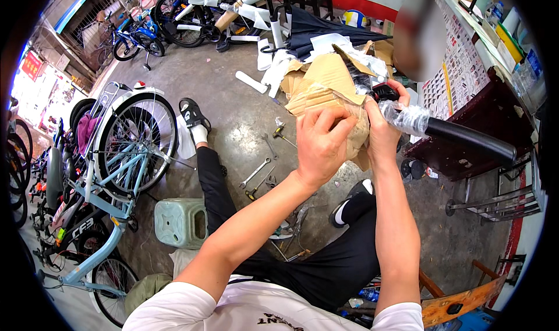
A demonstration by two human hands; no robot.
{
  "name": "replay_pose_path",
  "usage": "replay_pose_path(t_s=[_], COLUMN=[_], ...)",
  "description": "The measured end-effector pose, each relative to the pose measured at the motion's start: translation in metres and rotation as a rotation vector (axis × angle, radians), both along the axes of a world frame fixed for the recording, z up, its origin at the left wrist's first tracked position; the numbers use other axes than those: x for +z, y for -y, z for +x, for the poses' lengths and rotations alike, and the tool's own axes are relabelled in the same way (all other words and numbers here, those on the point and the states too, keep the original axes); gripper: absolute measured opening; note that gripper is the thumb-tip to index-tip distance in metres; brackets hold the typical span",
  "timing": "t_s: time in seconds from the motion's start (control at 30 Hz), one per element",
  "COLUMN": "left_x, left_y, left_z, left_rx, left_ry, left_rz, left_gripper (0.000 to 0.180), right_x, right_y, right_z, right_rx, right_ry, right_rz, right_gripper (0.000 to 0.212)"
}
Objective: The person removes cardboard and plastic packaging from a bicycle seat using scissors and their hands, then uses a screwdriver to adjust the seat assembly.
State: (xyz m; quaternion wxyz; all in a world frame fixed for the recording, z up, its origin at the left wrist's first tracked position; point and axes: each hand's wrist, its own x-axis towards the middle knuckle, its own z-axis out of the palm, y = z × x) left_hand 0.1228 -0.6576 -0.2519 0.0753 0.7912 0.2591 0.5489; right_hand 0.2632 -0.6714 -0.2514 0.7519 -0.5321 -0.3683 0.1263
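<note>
In front of me is a bundle of torn brown cardboard (pixel 323 80). A black bar (pixel 471 137), partly wound in clear plastic wrap (pixel 406 119), sticks out of it to the right. My right hand (pixel 385 124) is closed around the bar's inner end, beside a small black fitting (pixel 385 91). My left hand (pixel 323 142) is in a pinch against the near side of the cardboard. What lies between its fingertips is too small to tell.
A light-blue bicycle (pixel 119 168) and a green plastic stool (pixel 180 221) are at left. Wrenches (pixel 255 172) and a screwdriver (pixel 250 194) lie on the floor between my legs. A dark red cabinet (pixel 466 127) stands at right, with partly wrapped bicycles (pixel 180 19) at the back.
</note>
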Motion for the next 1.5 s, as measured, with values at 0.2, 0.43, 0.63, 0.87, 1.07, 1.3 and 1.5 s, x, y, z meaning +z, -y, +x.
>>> replay_pose_path(t_s=[0.2, 0.43, 0.63, 0.87, 1.07, 1.3, 1.5], left_x=[0.000, 0.003, 0.008, -0.012, 0.001, 0.029, 0.024], left_y=[0.015, 0.020, 0.004, 0.024, -0.026, -0.039, -0.046], left_z=[0.004, 0.003, -0.024, -0.071, -0.035, 0.003, 0.015], left_rx=[0.059, 0.009, -0.228, -0.197, -0.493, -0.616, -0.442], left_ry=[0.003, 0.018, -0.175, -0.169, 0.549, 0.793, 0.898], left_rz=[0.022, 0.037, 0.235, -0.059, -1.261, -1.303, -0.909], left_gripper=[0.028, 0.029, 0.030, 0.053, 0.058, 0.055, 0.041], right_x=[0.002, 0.005, 0.002, 0.010, 0.007, -0.002, -0.051], right_y=[0.008, 0.014, 0.016, 0.011, 0.008, -0.002, -0.018], right_z=[-0.001, -0.005, -0.004, 0.019, 0.011, -0.001, 0.000], right_rx=[-0.020, 0.011, -0.005, 0.101, 0.111, 0.235, 0.305], right_ry=[0.009, -0.034, -0.061, -0.445, -0.386, -0.417, -0.786], right_rz=[0.016, 0.040, 0.046, 0.299, 0.275, 0.289, -0.020], right_gripper=[0.050, 0.051, 0.052, 0.052, 0.053, 0.060, 0.076])
